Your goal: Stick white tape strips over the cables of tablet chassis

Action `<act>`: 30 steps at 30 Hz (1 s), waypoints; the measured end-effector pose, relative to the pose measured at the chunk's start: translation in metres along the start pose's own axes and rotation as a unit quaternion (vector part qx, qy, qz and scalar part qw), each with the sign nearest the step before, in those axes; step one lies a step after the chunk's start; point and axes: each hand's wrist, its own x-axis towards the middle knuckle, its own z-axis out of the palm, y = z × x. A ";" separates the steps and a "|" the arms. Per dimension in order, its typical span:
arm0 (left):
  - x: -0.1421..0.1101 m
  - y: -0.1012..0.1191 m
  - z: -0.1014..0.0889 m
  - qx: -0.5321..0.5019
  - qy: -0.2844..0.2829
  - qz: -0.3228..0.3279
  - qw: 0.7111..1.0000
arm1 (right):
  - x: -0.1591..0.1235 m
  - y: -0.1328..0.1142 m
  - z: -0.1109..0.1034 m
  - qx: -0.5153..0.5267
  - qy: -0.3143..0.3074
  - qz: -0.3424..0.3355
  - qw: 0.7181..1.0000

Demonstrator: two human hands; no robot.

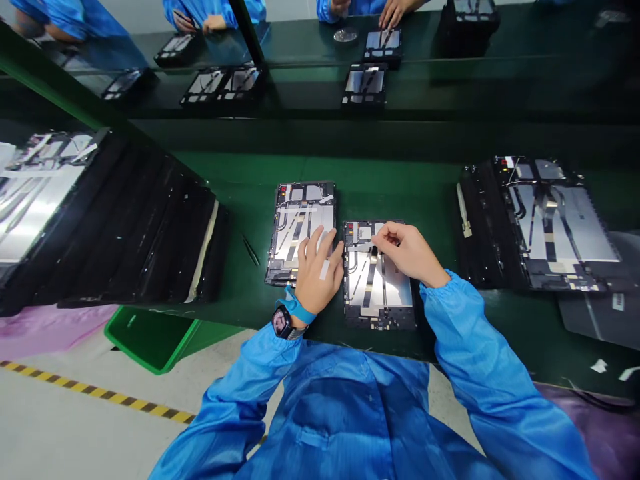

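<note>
Two opened tablet backs lie side by side on the green bench. My left hand (pixel 317 269) rests flat on the left tablet (pixel 295 227), fingers stretched out over its silver plate, with a small pale strip under the fingers. My right hand (pixel 407 252) is over the right tablet (pixel 376 283), its fingertips pinched together near the top middle by a thin cable. What they pinch is too small to make out. A watch with a blue strap sits on my left wrist.
Stacks of opened tablets stand at the right (pixel 540 223) and at the left (pixel 115 227). Black tweezers (pixel 251 251) lie left of the left tablet. A green bin (pixel 147 337) sits under the bench. Other people's hands (pixel 395 12) work on tablets across the far bench.
</note>
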 end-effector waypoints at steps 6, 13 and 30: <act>-0.001 0.002 0.000 0.003 -0.017 -0.001 1.000 | 0.000 -0.001 0.002 0.004 0.001 0.001 1.000; -0.002 0.004 0.003 0.012 -0.028 0.001 1.000 | 0.002 -0.002 0.004 -0.002 0.001 0.000 1.000; -0.003 0.003 0.006 0.019 -0.029 0.003 0.999 | 0.002 0.003 0.000 -0.004 0.006 0.012 1.000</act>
